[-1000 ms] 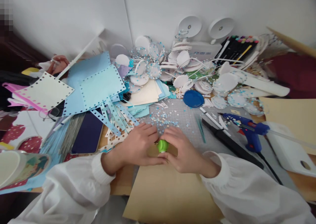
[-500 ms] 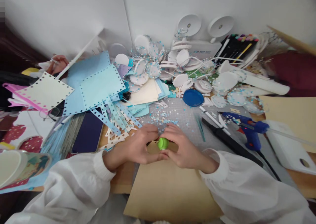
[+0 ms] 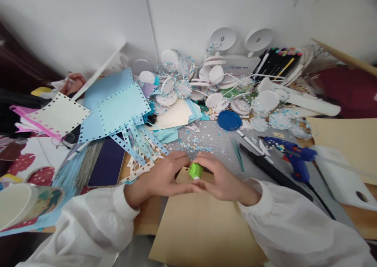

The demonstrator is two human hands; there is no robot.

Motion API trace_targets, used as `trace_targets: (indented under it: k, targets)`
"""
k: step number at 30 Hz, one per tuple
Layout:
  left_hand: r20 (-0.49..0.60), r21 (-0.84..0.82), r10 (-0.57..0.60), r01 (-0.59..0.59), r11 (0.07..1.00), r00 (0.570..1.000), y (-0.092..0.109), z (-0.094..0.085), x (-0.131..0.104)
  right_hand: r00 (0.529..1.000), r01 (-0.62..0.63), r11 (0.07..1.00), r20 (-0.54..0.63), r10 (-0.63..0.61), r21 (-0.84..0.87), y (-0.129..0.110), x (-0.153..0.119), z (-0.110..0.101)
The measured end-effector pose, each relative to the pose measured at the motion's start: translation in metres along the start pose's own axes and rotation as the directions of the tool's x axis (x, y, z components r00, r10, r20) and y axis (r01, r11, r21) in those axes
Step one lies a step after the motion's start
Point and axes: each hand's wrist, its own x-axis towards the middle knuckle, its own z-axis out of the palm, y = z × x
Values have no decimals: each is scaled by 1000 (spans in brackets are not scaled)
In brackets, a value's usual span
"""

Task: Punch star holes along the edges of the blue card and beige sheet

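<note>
A small green punch point(image 3: 195, 171) sits at the top edge of a tan paper sheet point(image 3: 206, 227), which reaches down past the table's front edge. My right hand point(image 3: 219, 176) is closed round the punch, fingers at its far side and thumb near its white lower part. My left hand point(image 3: 171, 174) pinches the sheet's top left part, its thumb meeting my right thumb. A small star-shaped hole shows in the paper just left of the punch. Tiny blue and white paper bits point(image 3: 197, 143) lie beyond my hands.
Star-punched blue sheets point(image 3: 123, 106) and strips, a dark phone point(image 3: 106, 161) and a paper cup point(image 3: 17, 204) stand left. White discs crowd the back. A blue lid point(image 3: 229, 120), black tool point(image 3: 273, 172) and blue glue gun point(image 3: 297, 157) lie right. Another person's hand point(image 3: 75, 82) is back left.
The view has shifted slightly, with the background lower in the picture. A star-shaped hole now shows more clearly beside the punch. My hands keep nearly the same hold.
</note>
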Motion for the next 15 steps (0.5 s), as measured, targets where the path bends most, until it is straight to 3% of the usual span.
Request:
trace_targets:
  k: [4, 8, 11, 15]
  targets:
    - [35, -35, 0, 2, 999, 999, 0, -3, -3, 990, -111, 972, -61, 126, 206, 0, 2, -6]
    - [53, -47, -94, 96, 994, 994, 9, -3, -6, 955, -154, 927, -189, 228, 343, -4, 5, -16]
    - [28, -96, -159, 161, 982, 987, 23, -5, -12, 940, -100, 938, -277, 198, 331, -12, 3, -30]
    - [-78, -169, -194, 179, 969, 978, 45, -14, -30, 919, -65, 982, -374, 128, 177, -31, -16, -53]
